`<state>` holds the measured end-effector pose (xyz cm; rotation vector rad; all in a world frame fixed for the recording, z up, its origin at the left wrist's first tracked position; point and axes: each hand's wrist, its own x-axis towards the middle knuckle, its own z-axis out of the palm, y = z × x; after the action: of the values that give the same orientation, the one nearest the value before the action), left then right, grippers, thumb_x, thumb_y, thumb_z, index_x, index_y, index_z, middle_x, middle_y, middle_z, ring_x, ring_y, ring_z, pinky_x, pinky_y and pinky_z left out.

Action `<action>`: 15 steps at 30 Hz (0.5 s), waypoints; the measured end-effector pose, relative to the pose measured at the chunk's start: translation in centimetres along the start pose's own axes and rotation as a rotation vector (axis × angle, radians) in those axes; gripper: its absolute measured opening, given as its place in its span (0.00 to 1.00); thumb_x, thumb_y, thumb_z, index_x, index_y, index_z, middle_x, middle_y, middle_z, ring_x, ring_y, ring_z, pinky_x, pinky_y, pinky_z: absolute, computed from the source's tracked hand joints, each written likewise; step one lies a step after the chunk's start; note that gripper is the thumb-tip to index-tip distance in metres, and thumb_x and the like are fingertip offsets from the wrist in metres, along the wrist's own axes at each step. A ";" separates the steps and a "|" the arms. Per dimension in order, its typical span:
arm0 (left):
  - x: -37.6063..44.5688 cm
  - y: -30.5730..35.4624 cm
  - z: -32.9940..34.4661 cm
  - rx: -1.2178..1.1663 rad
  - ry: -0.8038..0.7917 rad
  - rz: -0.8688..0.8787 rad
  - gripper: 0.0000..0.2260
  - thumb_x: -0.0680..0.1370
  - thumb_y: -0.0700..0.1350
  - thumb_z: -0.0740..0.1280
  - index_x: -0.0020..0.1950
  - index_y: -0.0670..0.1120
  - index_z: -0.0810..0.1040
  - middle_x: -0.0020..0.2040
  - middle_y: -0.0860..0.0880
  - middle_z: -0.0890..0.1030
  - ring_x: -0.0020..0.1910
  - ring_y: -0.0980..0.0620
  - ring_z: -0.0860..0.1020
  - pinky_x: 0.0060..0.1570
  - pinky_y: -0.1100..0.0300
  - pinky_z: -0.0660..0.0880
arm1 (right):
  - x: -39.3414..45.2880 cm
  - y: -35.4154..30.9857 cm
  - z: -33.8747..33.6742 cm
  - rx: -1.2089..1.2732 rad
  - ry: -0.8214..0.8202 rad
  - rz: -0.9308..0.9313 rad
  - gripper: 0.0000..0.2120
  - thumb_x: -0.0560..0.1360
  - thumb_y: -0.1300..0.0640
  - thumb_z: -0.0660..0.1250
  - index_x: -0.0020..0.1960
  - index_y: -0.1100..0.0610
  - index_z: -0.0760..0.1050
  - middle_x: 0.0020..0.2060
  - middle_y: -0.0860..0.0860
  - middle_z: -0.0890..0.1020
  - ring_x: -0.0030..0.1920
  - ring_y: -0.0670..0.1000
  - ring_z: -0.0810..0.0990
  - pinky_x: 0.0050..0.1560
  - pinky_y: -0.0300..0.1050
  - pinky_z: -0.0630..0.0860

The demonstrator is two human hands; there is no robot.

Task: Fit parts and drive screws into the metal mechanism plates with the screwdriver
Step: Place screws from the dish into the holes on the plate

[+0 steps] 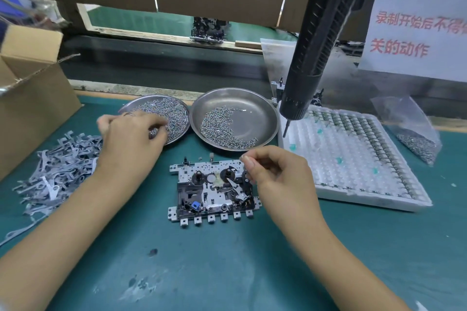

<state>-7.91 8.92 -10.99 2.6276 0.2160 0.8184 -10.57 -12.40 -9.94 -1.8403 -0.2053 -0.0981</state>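
The mechanism plate (213, 190) lies flat on the green table (227, 272), nearest the person. Just behind it sit two steel dishes of screws. The left hand (131, 139) reaches into the left dish (161, 118), fingers curled down among the screws; whether it has one pinched I cannot tell. The right hand (273, 171) hovers over the plate's right edge, thumb and forefinger pinched on something too small to name. The screwdriver (316, 53) hangs untouched behind and right of the plate. A tiny part could slip from that pinch and drop into the mechanism, and nothing braces the plate against sliding.
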 end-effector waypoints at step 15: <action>-3.8 5.1 -0.9 -0.683 -0.159 0.485 0.11 0.73 0.40 0.69 0.55 0.42 0.82 0.47 0.47 0.82 0.47 0.56 0.80 0.51 0.66 0.74 | -0.1 -1.0 -0.2 0.119 -0.161 -0.010 0.08 0.75 0.66 0.67 0.40 0.55 0.79 0.31 0.46 0.80 0.32 0.40 0.76 0.39 0.34 0.74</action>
<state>-11.39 3.53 -10.20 2.0782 -0.6540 0.6588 -10.85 -12.33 -8.97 -1.7293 -0.3263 0.0551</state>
